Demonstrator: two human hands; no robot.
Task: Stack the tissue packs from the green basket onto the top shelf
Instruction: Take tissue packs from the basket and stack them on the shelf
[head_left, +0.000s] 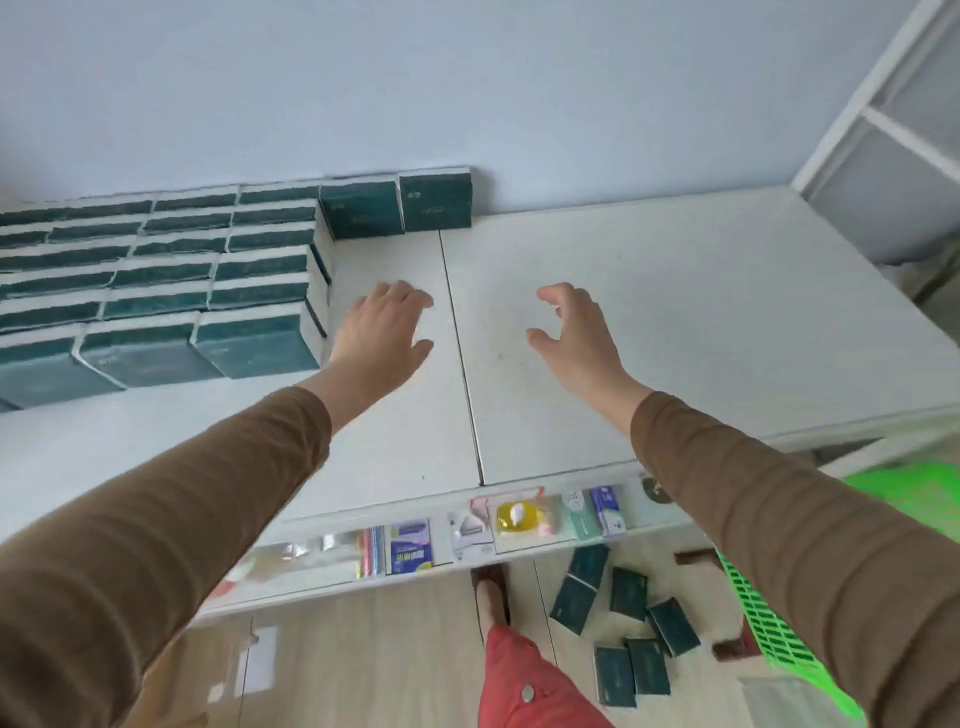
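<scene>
Fingers (402, 299) of your left hand (382, 332) lie loosely spread, palm down over the smooth white top shelf (649, 322), holding nothing. Your right hand (576, 338) hovers alongside, fingers curled apart and empty. Both brown ribbed sleeves (156, 519) reach forward. Boxy dark-teal tissue packs (156, 291) sit stacked at the shelf's left; their print is unreadable. More packs (623, 623) lie on the wooden floor beside the green basket (769, 618).

One head-worn wide-angle view, looking steeply down over the white top shelf (649, 322) from close above; the wall (467, 78) fills the upper frame; the wooden floor (374, 670) shows far below; no second view.
</scene>
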